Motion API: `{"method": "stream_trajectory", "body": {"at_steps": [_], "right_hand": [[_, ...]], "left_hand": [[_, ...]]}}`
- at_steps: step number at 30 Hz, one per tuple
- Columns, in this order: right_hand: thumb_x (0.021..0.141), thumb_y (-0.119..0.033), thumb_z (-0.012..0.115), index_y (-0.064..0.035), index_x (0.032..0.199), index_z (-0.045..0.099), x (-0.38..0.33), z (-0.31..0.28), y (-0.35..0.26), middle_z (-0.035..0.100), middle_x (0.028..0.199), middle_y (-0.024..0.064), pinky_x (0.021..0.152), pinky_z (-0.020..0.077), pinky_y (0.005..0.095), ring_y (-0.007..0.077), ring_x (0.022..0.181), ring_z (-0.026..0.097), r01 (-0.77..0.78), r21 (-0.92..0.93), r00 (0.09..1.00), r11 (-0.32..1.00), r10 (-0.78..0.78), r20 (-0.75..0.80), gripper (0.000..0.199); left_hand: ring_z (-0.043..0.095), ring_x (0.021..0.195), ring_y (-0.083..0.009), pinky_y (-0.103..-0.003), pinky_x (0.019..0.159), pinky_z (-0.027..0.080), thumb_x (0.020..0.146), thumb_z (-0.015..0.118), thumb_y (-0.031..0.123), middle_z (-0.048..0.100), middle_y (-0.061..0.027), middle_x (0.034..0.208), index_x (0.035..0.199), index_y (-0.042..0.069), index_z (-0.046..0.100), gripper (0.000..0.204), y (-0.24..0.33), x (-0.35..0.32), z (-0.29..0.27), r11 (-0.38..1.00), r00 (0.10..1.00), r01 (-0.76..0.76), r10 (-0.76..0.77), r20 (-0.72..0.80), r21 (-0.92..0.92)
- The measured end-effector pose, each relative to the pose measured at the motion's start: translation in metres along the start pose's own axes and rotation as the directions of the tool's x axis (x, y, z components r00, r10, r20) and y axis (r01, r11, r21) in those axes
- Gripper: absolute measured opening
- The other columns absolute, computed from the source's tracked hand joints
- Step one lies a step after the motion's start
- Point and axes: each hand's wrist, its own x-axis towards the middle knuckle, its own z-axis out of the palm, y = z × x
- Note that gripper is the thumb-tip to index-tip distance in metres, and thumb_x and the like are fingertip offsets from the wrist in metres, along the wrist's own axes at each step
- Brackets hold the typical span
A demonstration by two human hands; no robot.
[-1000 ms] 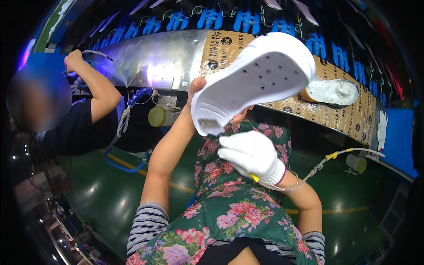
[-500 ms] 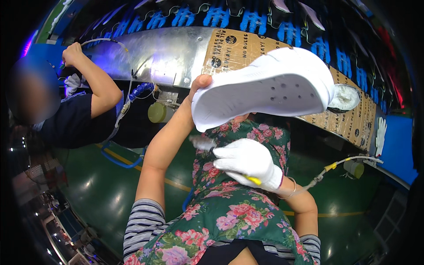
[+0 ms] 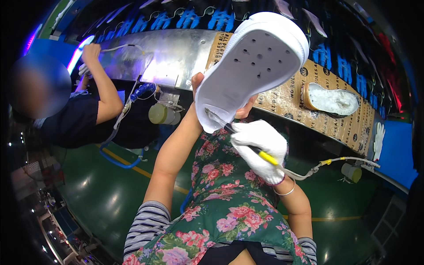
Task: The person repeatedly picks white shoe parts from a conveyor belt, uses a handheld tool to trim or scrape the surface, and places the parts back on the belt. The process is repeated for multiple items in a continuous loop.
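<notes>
A white shoe sole (image 3: 258, 66), shaped like a shallow shell with several small holes in its forefoot, is tilted up with its heel toward me. My left hand (image 3: 244, 109), bare, grips it near the heel, thumb on one edge and fingers on the other. My right hand (image 3: 260, 145), in a white glove, is closed around a brush (image 3: 215, 117) with a yellow part on its handle and a pale hose (image 3: 304, 175) trailing from it. The bristles touch the inside of the heel, where a wet-looking patch shows.
A shoe-shaped piece (image 3: 333, 101) with white, wet-looking stuff on top rests on the bench covering of printed brown tape (image 3: 335, 126). Blue racks (image 3: 190, 20) line the back. A white glove (image 3: 379, 141) hangs at right. A co-worker's arm (image 3: 106, 88) reaches over the metal bench at left.
The sole has turned so its inside faces me more and its toe points up. My right hand has moved up, bringing the brush onto the heel. The shoe-shaped piece behind is now uncovered.
</notes>
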Motion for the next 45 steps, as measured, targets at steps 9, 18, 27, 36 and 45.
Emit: {"method": "stream_trajectory", "body": {"at_steps": [9,18,27,36,45], "right_hand": [[0.082,-0.004,0.084,-0.0101,0.098,0.081,-0.006,0.003,0.010,0.080,0.102,0.0068,0.080,0.0595,0.0328,0.0205,0.090,0.075,-0.088,0.047,0.994,0.995,0.085,0.069,0.018],[0.081,-0.003,0.082,-0.0045,0.094,0.080,0.032,-0.043,0.021,0.080,0.102,0.0122,0.081,0.0598,0.0343,0.0233,0.089,0.076,-0.018,-0.159,1.000,0.987,0.020,0.017,0.014],[0.077,0.003,0.082,-0.0040,0.100,0.078,0.072,-0.053,0.018,0.079,0.103,0.0132,0.077,0.0581,0.0363,0.0288,0.088,0.075,0.326,-0.534,0.904,0.780,-0.423,-0.066,0.024],[0.074,0.005,0.078,0.0038,0.088,0.076,0.009,-0.080,0.003,0.077,0.102,0.0199,0.086,0.0585,0.0357,0.0261,0.096,0.074,-0.027,0.526,0.930,0.850,0.215,-0.299,0.014],[0.084,0.010,0.074,0.0043,0.101,0.075,-0.002,-0.059,0.026,0.075,0.111,0.0191,0.083,0.0616,0.0344,0.0256,0.099,0.074,-0.244,0.690,0.826,0.681,0.519,-0.220,0.018]], "left_hand": [[0.058,0.081,-0.0307,-0.040,0.061,0.045,0.073,0.070,0.084,0.056,-0.0267,0.111,0.140,-0.007,0.048,0.115,-0.004,0.000,0.022,0.999,0.944,-0.042,0.044,-0.326,0.015],[0.070,0.104,-0.0380,-0.053,0.080,0.061,0.094,0.051,0.069,0.066,-0.0264,0.121,0.158,-0.001,0.038,0.096,-0.035,-0.015,0.036,0.966,0.776,-0.074,0.211,-0.594,0.247],[0.067,0.116,-0.0444,-0.060,0.095,0.058,0.087,0.058,0.067,0.058,-0.0298,0.140,0.157,0.004,0.042,0.096,-0.046,-0.033,0.016,0.997,0.866,-0.074,0.062,-0.497,-0.003],[0.058,0.121,-0.0554,-0.073,0.094,0.055,0.070,0.097,0.047,0.039,-0.0349,0.153,0.164,0.001,0.020,0.130,0.027,0.019,0.079,0.965,0.975,-0.192,0.208,-0.078,0.179],[0.038,0.143,-0.0559,-0.061,0.115,0.046,0.085,0.073,0.070,0.020,-0.0375,0.163,0.164,-0.001,0.015,0.121,0.157,0.244,0.142,0.975,0.939,-0.218,0.221,0.262,-0.039]]}}
